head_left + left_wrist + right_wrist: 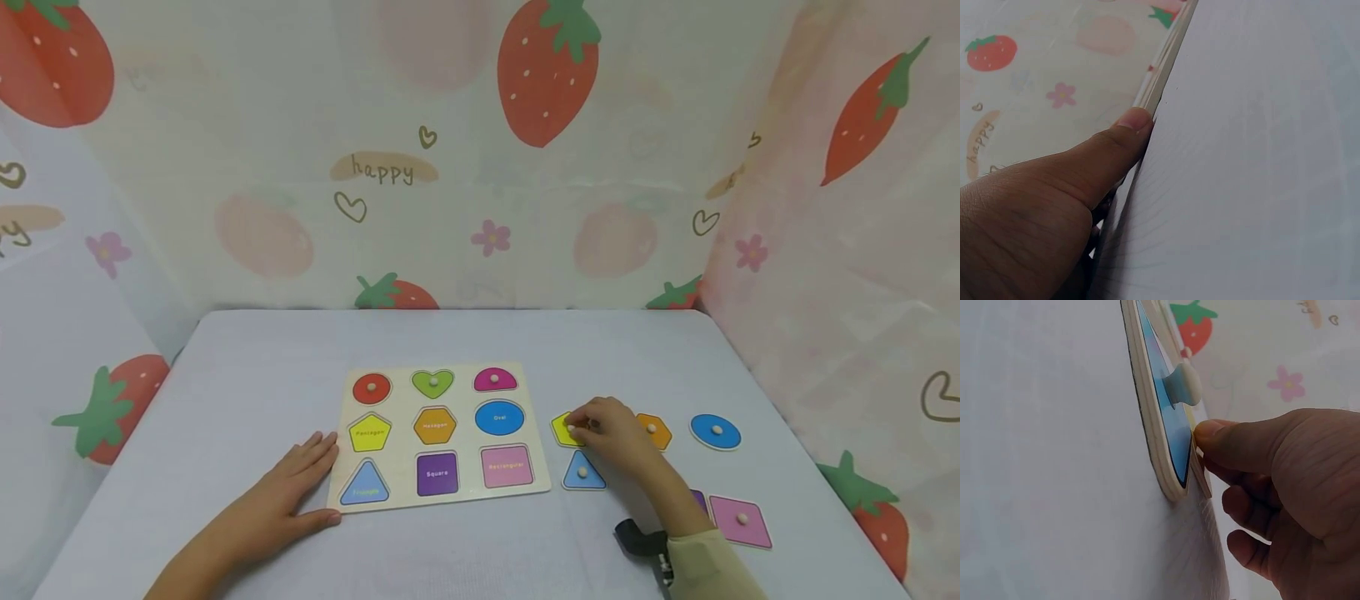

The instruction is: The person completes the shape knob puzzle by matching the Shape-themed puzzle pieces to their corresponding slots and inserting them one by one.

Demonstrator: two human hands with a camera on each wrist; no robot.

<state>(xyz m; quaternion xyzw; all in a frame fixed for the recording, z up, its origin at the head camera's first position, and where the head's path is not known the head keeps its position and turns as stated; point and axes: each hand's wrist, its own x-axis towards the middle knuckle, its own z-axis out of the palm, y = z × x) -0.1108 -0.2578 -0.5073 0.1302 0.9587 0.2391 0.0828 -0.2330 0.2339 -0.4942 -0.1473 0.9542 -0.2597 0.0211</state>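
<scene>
There, the yellow pentagon piece (564, 428) lay on the desk (240, 392) just right of the puzzle board (438, 433), directly beyond the blue triangle piece (582, 472), and the right hand (611, 429) sat over it with its fingers curled down and the thumb tip pressed at the piece's edge, so its grip was closed on the pentagon; the right wrist view showed that thumb (1222, 437) against the thin yellow edge beside the blue triangle piece (1169, 425) and its white knob (1184, 384). Right of the hand lay an orange hexagon piece (654, 430), partly hidden by the knuckles, and farther right a blue circle piece (716, 431). Nearer, beside the forearm, lay a pink square-shaped piece (741, 521) and a sliver of a purple piece (700, 500). The left hand (296, 487) rested flat on the desk with fingers straight, its grip open, the thumb touching the board's near left corner; the left wrist view showed that thumb (1119, 140) against the board's edge (1163, 75). On the board, the red circle (372, 387), green heart (432, 382) and magenta semicircle (495, 379) sat in the far row; the other six recesses showed printed shape names. A strawberry-print curtain (547, 75) hung behind and to both sides.
</scene>
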